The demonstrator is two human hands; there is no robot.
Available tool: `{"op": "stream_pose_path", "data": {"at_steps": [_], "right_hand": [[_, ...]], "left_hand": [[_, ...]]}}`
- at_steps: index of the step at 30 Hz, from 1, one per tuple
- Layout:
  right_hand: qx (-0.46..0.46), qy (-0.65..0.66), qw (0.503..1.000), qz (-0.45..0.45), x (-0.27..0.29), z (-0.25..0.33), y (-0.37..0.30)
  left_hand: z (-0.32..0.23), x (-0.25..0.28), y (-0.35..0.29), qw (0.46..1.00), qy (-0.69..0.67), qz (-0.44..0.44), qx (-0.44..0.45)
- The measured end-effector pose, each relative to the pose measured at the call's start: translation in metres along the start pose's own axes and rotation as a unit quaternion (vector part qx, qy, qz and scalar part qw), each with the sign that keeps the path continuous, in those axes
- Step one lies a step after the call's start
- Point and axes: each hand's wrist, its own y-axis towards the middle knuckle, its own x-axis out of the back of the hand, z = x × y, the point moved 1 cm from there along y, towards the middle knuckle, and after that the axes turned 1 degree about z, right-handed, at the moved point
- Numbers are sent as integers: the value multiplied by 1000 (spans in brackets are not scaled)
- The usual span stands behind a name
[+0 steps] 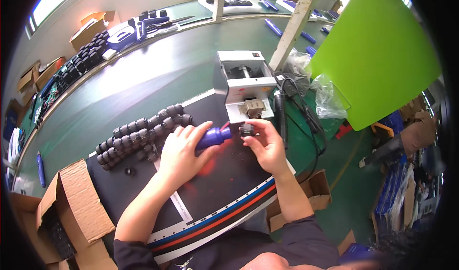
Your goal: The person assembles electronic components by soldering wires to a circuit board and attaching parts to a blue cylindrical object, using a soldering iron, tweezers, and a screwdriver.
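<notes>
My left hand (183, 151) is closed around a blue cylindrical tool body (213, 137), whose narrower end points right. Between the fingertips of my right hand (269, 148) is a small black ribbed cap-like part (246, 130). It sits just right of the blue body's end, with a narrow gap between them. A thin red piece, perhaps a wire, shows by that end. Left of my hands, several black ribbed parts (138, 132) lie in rows on the black mat (114, 193). One loose black ring (128, 171) rests nearer to me.
A white screw-feeder-like machine (246, 91) stands just beyond my hands. Beside it are a black cylindrical tool (280, 119) and a looping black cable (313, 122). An open carton (86, 200) is at lower left. A green panel (382, 55) rises at right; a conveyor (158, 74) curves behind.
</notes>
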Motion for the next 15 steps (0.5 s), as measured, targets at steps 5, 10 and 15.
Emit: {"op": "stream_pose_path", "data": {"at_steps": [5,10,15], "right_hand": [[60,-98,992,55,5,5,2],[46,-98,990,95,8,0,0],[-7,-7,995,96,2,-2,-6]], "left_hand": [[-2,-1,1,999,9,5,-46],[-1,5,3,996,30,-17,-79],[-7,10,-1,996,37,5,-82]]}}
